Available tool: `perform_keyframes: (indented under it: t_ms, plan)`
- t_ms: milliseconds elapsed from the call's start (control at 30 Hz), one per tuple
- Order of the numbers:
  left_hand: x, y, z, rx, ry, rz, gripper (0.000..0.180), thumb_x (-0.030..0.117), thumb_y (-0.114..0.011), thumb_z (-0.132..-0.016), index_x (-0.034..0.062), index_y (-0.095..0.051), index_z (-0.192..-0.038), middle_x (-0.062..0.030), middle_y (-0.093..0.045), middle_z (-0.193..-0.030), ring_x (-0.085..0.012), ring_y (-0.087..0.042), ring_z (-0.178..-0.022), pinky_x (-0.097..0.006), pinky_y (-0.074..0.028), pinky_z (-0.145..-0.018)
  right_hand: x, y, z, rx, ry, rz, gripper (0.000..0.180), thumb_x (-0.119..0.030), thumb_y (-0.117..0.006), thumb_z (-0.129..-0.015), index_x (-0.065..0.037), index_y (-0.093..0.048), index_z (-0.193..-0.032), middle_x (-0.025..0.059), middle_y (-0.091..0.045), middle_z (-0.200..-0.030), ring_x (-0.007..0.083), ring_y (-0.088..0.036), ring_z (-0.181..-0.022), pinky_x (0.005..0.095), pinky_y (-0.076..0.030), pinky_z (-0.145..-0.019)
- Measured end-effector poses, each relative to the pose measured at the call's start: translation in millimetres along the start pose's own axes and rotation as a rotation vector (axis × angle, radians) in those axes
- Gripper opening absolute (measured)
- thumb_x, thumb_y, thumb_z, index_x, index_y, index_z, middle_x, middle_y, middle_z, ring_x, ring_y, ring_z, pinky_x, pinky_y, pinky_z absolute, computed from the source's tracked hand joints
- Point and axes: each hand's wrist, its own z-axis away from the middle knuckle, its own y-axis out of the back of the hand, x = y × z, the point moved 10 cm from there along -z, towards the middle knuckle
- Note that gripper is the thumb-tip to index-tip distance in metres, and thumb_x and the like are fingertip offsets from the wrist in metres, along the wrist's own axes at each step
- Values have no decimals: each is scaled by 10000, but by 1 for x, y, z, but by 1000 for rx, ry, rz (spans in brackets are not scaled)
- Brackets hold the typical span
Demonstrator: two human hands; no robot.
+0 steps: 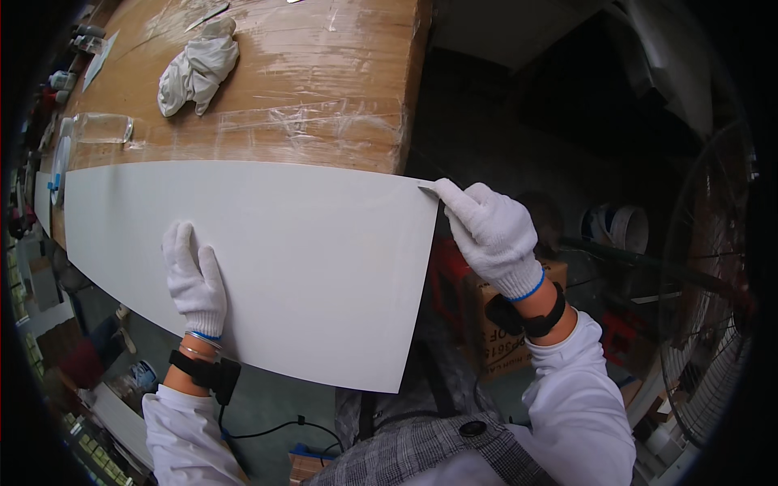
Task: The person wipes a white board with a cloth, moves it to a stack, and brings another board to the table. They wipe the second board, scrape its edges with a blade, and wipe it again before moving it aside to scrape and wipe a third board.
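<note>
A large white panel (308, 267) lies across the near end of a wooden table, and its near part juts out past the table's edge. Flat on the left part of its face rests my left hand (193, 275), in a white knit glove, fingers stretched and holding nothing. My right hand (490, 231), gloved the same way, is closed at the panel's far right corner. From its fingertips pokes a small grey metal blade (427, 189), which meets the panel's surface by that corner. Most of the blade is hidden inside the glove.
Clear film covers the wooden table (324, 65), with a crumpled white cloth (198, 69) and a clear tumbler (104, 128) on it. Right of me stand a cardboard box (506, 340), a white bucket (628, 228) and a large caged fan (709, 308). A black cable (267, 429) trails below.
</note>
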Motion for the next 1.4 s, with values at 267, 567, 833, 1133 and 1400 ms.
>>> perform_keyframes:
  t_ms: [267,567,833,1133,1400]
  plan:
    - [3,1,-1,7,-8,-20,404,111,-542,-916,7,-498,-1304,-217,-475,-1360,-386,-445,-1274,-442,-353,-1080,-1,0,-1,65,-23,0,442,-42,-612,-794,-127,-603,-1228,66,-472,-671,236,-540,-544,351,-443,-470]
    - [2,1,-1,15,-18,-10,420,86,-554,-903,23,-492,-1314,-204,-472,-1363,-375,-444,-1278,-436,-358,-1078,-4,4,-2,76,-63,19,390,-40,-589,-813,-130,-606,-1192,73,-480,-675,256,-551,-544,369,-457,-483]
    - [-2,-1,2,-18,0,-36,406,133,-512,-957,28,-477,-1347,-193,-442,-1414,-342,-427,-1309,-407,-327,-1106,-5,5,0,79,-48,26,412,-38,-596,-800,-150,-610,-1196,70,-473,-668,260,-543,-531,367,-448,-474]
    - [-1,-2,0,-20,1,-35,408,138,-508,-955,26,-475,-1345,-196,-440,-1411,-347,-420,-1311,-410,-322,-1108,0,-2,-1,70,-33,8,390,-38,-605,-791,-119,-612,-1172,68,-484,-678,252,-552,-559,360,-448,-476]
    - [4,2,0,9,-21,-48,414,102,-555,-902,10,-496,-1302,-218,-476,-1353,-388,-446,-1267,-444,-357,-1076,1,-1,0,95,-14,39,420,-50,-610,-779,-90,-615,-1196,67,-498,-677,241,-551,-557,352,-447,-478]
